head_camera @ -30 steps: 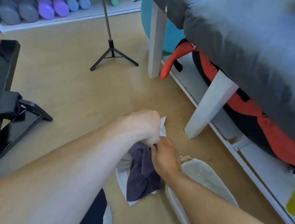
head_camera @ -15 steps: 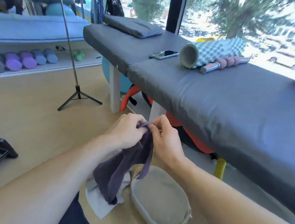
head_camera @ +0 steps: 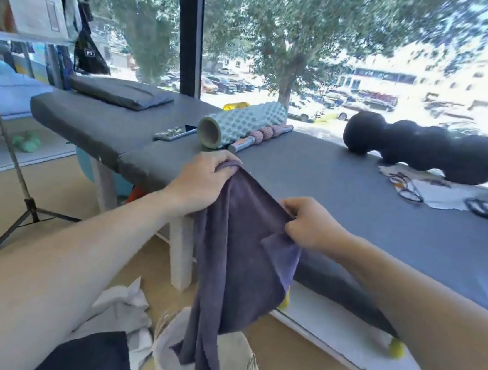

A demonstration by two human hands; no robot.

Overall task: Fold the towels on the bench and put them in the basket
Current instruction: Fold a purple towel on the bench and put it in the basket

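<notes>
Both hands are gripping the purple towel (head_camera: 238, 245) at its top edge (left hand (head_camera: 203, 180) higher, right hand (head_camera: 308, 223) lower), fingers curled; it is hanging beside the tabletop (head_camera: 357, 205), its tail dangling into the basket (head_camera: 234, 355).

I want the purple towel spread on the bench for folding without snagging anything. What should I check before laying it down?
1. Left hand grips a top corner of the towel: ok.
2. Right hand pinches the other edge: ok.
3. Towel hangs flat: not ok, bunched and twisted.
4. Towel's tail clear of the basket: not ok, it dangles inside.
5. Bare bench ahead: ok.
6. Glasses out of the way: cannot tell.
</notes>
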